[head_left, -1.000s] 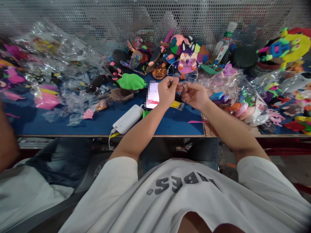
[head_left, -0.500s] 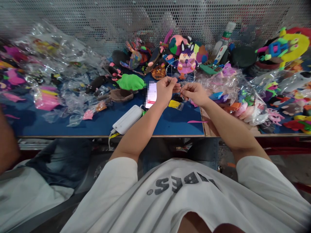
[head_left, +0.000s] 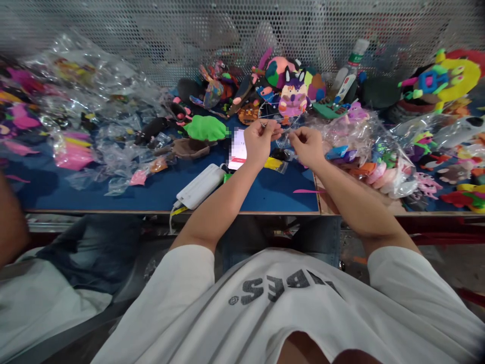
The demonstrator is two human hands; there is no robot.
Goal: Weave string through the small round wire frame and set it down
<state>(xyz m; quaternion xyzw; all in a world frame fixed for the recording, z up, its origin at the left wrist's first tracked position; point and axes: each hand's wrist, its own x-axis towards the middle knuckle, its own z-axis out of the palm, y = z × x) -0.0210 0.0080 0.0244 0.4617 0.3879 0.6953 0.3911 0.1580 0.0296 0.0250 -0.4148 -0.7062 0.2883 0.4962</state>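
Both hands [head_left: 284,141] pinch one clear bag [head_left: 285,132] above table [head_left: 265,194].

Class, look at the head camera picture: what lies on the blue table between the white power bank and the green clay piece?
In the head view, a brown clay piece lies between the white power bank and the green clay piece.

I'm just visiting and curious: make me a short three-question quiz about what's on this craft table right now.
1. True or false: the left hand and right hand are raised close together above the blue table.
2. What colour is the flat blob-shaped piece left of the hands?
3. Which lies nearest the table's front edge: A) white power bank, B) purple-eared figure, C) bottle?

Key: 1 true; 2 green; 3 A.
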